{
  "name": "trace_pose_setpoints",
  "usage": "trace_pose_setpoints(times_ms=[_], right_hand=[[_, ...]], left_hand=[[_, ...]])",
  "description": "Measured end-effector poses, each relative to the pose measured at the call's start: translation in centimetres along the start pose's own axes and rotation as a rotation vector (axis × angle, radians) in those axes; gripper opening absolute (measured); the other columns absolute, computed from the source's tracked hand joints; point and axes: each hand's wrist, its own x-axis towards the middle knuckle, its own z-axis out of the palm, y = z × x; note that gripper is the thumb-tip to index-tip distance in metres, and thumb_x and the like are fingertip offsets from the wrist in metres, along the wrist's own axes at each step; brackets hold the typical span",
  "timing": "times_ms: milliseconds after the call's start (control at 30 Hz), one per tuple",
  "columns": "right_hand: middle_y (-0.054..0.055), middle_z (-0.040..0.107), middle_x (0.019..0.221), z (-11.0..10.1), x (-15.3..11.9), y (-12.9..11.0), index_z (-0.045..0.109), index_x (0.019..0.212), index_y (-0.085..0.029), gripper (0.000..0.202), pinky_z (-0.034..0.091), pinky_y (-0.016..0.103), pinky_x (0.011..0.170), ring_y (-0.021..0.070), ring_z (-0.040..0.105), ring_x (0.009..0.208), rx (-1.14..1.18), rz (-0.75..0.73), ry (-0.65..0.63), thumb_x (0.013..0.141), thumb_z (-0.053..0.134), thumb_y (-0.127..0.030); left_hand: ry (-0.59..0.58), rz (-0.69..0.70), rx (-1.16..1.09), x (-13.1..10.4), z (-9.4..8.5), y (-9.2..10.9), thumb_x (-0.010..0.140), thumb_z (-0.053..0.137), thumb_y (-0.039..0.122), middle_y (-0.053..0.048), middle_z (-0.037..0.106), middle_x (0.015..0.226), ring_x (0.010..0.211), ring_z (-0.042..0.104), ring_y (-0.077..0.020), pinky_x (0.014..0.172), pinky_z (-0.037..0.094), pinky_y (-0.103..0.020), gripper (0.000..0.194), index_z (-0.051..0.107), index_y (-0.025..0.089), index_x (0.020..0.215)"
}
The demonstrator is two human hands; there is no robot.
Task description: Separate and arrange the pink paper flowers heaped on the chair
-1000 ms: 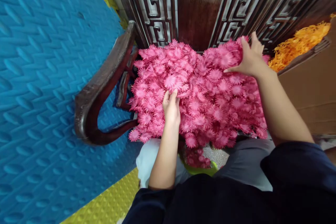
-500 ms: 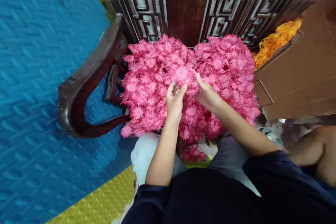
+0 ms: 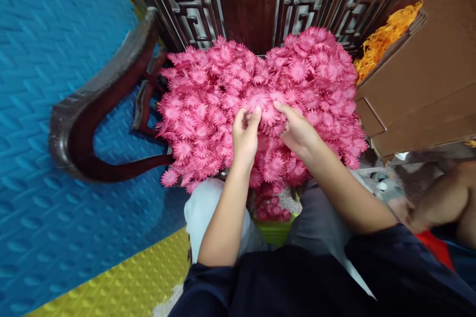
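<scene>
Several pink artificial flower heads with thin, spiky petals lie in a thick pile (image 3: 208, 109) in front of me. Just above the middle of it, my left hand (image 3: 245, 136) has its thumb and curled fingers closed on a pale pink flower head (image 3: 257, 101). My right hand (image 3: 299, 131) is closed at the right side of the same cluster, its thumb pressed on the petals. Its other fingertips are hidden below. A second flower head (image 3: 270, 116) shows between the two hands, partly overlapped by the first.
A dark carved wooden armrest (image 3: 70, 138) curves out at left, over blue textured matting (image 3: 44, 218). Behind the pile stands a carved wooden panel (image 3: 249, 5). At right are a cardboard box (image 3: 427, 74), orange petals (image 3: 390, 34) and another person's limb (image 3: 442, 200). A green container (image 3: 275, 234) sits between my knees.
My right hand has shifted slightly and its thumb now lies on the petals. The flower heads between my hands are turned a little, and the whole view has shifted.
</scene>
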Motion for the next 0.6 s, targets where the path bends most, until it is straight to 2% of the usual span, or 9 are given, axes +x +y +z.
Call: trace_pose_setpoints(times_ms=[133,300,367,433,533,600], right_hand=[[0.001,0.073,0.091,-1.1,-0.5,-0.5,0.061,0.083,-0.022,0.022,0.051,0.039,0.092,0.0193,0.067,0.098,-0.011,0.017,0.014,0.068,0.07,-0.033],[0.0,0.073,0.093,-2.8,0.7,-1.0,0.061,0.087,-0.023,0.022,0.054,0.038,0.089,0.0183,0.067,0.094,-0.039,0.013,0.104,0.068,0.068,-0.032],[0.0,0.073,0.095,-3.4,0.9,-1.3,0.061,0.085,-0.023,0.021,0.055,0.038,0.087,0.0184,0.067,0.094,-0.03,0.012,0.137,0.067,0.069,-0.032],[0.0,0.073,0.095,-3.7,1.0,-1.8,0.061,0.082,-0.023,0.017,0.056,0.037,0.086,0.0182,0.067,0.094,-0.011,-0.001,0.173,0.068,0.068,-0.03],[0.0,0.073,0.092,-3.8,0.9,-2.6,0.062,0.079,-0.022,0.008,0.057,0.036,0.084,0.018,0.067,0.094,0.043,-0.038,0.203,0.072,0.062,-0.026],[0.001,0.073,0.091,-3.7,0.8,-3.0,0.062,0.078,-0.022,0.007,0.057,0.036,0.084,0.0179,0.067,0.094,0.067,-0.049,0.19,0.073,0.058,-0.024]], left_hand=[[0.005,0.112,0.021,0.1,-0.1,0.0,0.069,0.071,0.052,0.0,0.061,0.079,0.076,0.056,-0.0117,0.075,0.046,-0.023,0.036,0.062,0.018,0.077],[0.116,0.17,0.089,0.7,-1.2,0.4,0.075,0.066,0.038,0.001,0.058,0.07,0.068,0.055,-0.0111,0.069,0.045,-0.023,0.022,0.058,0.018,0.07],[0.135,0.224,0.216,1.4,-2.1,0.9,0.078,0.063,0.031,0.002,0.054,0.064,0.063,0.052,-0.0108,0.066,0.043,-0.023,0.019,0.055,0.018,0.065],[0.212,0.296,0.409,2.7,-3.3,1.6,0.08,0.059,0.027,0.002,0.051,0.061,0.06,0.049,-0.0112,0.065,0.041,-0.025,0.02,0.054,0.018,0.064],[0.424,0.327,0.707,5.3,-5.1,2.6,0.088,0.052,0.03,-0.002,0.059,0.072,0.069,0.054,-0.0147,0.076,0.044,-0.032,0.019,0.06,0.017,0.077],[0.478,0.272,0.838,6.2,-5.7,3.0,0.085,0.058,0.032,-0.01,0.063,0.091,0.085,0.058,-0.0221,0.09,0.042,-0.044,0.023,0.064,0.013,0.096]])
